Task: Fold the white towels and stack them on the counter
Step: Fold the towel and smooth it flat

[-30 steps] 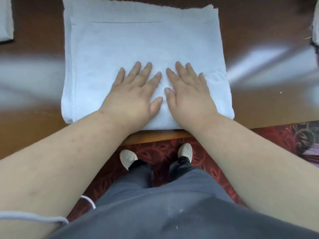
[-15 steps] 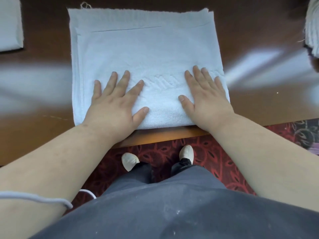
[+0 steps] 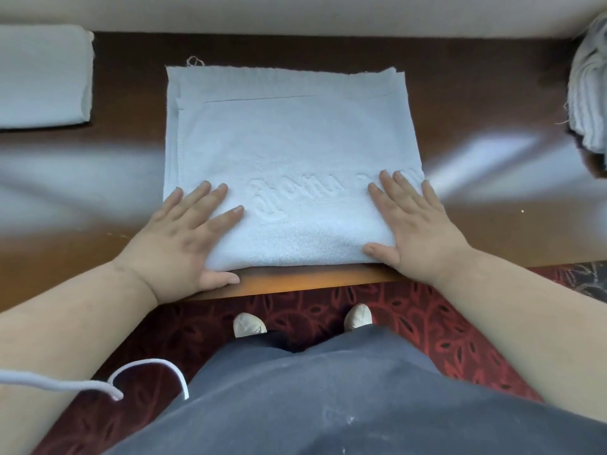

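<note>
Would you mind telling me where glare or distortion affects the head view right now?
In the head view, pale glare streaks cross the glossy counter either side of the towel; wide-angle distortion bows the forearms; the raised lettering stays legible between the left hand and right hand.

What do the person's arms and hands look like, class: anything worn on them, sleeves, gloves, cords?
Both arms are bare up to the frame edge, with no sleeves showing. The left hand and right hand wear no gloves, and no rings or watch are visible. Fingernails are short and unpainted. A white cord crosses over the left forearm and loops beside it.
</note>
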